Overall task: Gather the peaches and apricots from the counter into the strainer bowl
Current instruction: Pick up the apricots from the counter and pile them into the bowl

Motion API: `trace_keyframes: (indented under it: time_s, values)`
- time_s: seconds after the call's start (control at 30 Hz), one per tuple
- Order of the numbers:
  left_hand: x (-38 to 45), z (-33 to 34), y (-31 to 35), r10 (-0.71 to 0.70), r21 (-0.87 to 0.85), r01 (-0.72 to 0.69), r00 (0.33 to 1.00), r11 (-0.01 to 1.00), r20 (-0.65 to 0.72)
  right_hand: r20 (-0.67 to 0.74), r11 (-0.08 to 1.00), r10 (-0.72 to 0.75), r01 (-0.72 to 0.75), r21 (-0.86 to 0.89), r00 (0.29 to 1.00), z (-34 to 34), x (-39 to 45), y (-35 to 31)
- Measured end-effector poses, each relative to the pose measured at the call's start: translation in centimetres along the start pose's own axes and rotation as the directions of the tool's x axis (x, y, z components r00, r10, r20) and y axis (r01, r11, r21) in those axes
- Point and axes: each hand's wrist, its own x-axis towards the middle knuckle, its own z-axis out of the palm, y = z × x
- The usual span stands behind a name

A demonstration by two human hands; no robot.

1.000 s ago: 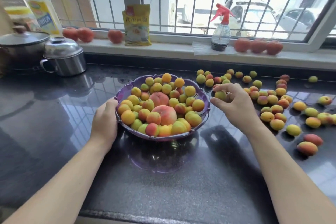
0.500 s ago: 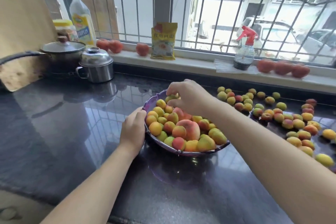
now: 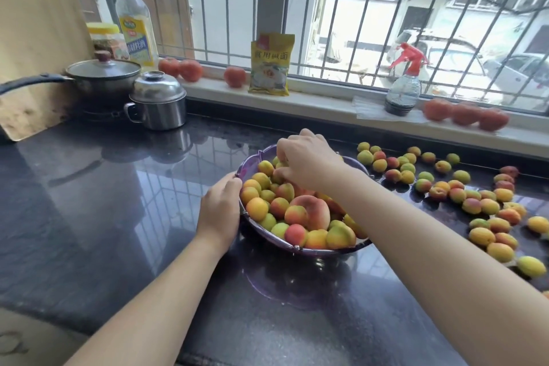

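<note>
The purple strainer bowl (image 3: 312,251) stands mid-counter, heaped with apricots and a large peach (image 3: 315,211). My left hand (image 3: 219,208) grips the bowl's left rim. Reaching in from the right, my right hand (image 3: 306,157) hovers over the back of the heap. Its fingers curl down around a yellow-green apricot (image 3: 280,164) that lies against the other fruit. Several loose apricots (image 3: 487,206) are scattered on the dark counter to the right of the bowl, out to the frame's edge.
A steel lidded pot (image 3: 159,104) and a black pan (image 3: 102,74) stand at the back left. On the window sill are an oil bottle (image 3: 135,18), a yellow packet (image 3: 271,64), a spray bottle (image 3: 404,86) and tomatoes (image 3: 465,114).
My right hand carried an apricot from the counter on the right to over the bowl, then lowered its fingers into the heap. The left hand stayed on the rim. The camera shifted left.
</note>
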Motion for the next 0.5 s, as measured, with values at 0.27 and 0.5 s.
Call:
trace_keyframes:
  time_s: [0.27, 0.5]
  values:
    - [-0.3, -0.3, 0.3, -0.019, 0.012, 0.019, 0.999, 1.000, 0.027, -0.251, 0.902, 0.240, -0.120, 0.415, 0.938, -2.3, -3.1, 3.2]
    - [-0.4, 0.0, 0.4, -0.013, 0.014, 0.012, 1.000, 1.000, 0.022, -0.321, 0.679, 0.718, -0.520, 0.518, 0.618, 3.1, -13.6, 10.7]
